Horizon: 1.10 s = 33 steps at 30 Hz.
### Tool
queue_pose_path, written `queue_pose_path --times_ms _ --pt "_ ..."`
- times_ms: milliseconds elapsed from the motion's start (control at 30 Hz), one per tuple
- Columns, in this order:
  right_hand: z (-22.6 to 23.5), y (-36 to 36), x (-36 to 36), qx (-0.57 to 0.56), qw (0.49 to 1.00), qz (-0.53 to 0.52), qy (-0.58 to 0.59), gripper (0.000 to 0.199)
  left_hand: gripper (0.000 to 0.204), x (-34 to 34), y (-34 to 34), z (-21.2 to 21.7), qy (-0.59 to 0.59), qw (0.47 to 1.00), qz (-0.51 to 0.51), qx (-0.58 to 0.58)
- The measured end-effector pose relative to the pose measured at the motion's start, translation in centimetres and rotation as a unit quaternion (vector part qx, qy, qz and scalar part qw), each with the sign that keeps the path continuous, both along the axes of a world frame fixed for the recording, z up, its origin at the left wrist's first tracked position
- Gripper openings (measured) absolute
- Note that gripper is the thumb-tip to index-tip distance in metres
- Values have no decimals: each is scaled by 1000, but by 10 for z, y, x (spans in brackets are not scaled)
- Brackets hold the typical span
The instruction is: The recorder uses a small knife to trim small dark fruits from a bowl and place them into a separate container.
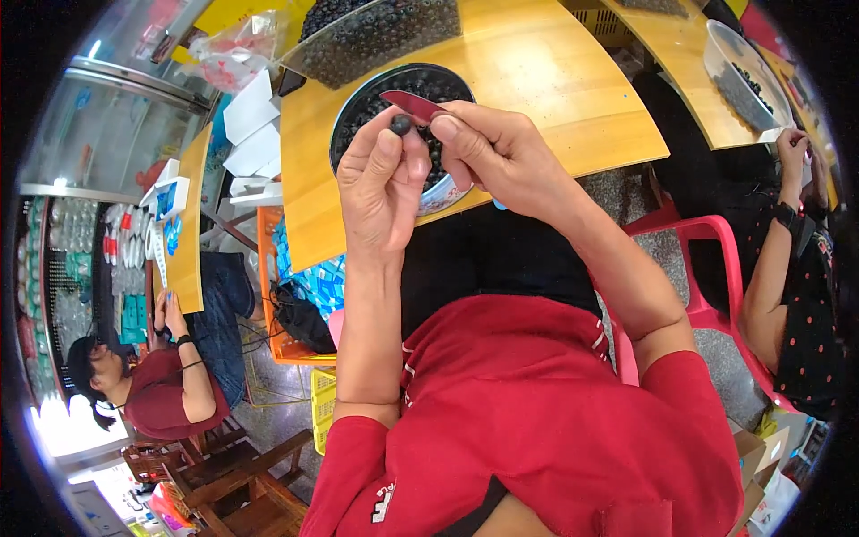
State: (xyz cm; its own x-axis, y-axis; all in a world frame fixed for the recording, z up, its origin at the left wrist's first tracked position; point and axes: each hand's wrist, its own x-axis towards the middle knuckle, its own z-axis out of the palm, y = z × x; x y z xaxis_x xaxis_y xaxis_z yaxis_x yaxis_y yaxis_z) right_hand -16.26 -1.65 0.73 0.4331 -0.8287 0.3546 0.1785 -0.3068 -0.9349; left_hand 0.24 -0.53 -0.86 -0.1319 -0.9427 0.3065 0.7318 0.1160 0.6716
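Note:
My left hand pinches a small dark round ball between thumb and fingertips. In my right hand is a small knife, its pointed, reddish-looking blade reaching left just above the ball. The handle is mostly hidden inside my fist. Both hands are raised over a round bowl with a dark rim, which holds many similar dark balls. This bowl stands near the front edge of the wooden table.
A clear tray heaped with dark balls lies at the table's far side. White boxes and an orange crate stand left. One person sits at a table on the left; another, on a pink chair, works at right by a clear tub.

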Motion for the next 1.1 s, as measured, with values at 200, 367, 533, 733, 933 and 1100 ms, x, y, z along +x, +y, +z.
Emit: queue_pose_path --times_ms 200,367,533,733,933,1100 --pt "-4 -4 2 -41 999 -18 4 23 25 6 -2 -3 -3 999 -34 -14" --pt "-8 -6 2 -33 999 -8 -2 22 25 10 -3 -4 0 999 -40 11" --pt "-5 -1 4 -43 999 -26 -1 20 24 10 -4 0 -30 999 -27 -5" --pt "-4 0 0 -98 994 -38 22 30 23 8 0 9 -121 992 41 -14" --pt "1 -1 -1 -147 988 -42 32 32 20 5 0 11 -192 977 81 -51" --pt "-1 -6 -6 -44 999 6 32 33 20 6 -1 10 -206 974 70 -66"
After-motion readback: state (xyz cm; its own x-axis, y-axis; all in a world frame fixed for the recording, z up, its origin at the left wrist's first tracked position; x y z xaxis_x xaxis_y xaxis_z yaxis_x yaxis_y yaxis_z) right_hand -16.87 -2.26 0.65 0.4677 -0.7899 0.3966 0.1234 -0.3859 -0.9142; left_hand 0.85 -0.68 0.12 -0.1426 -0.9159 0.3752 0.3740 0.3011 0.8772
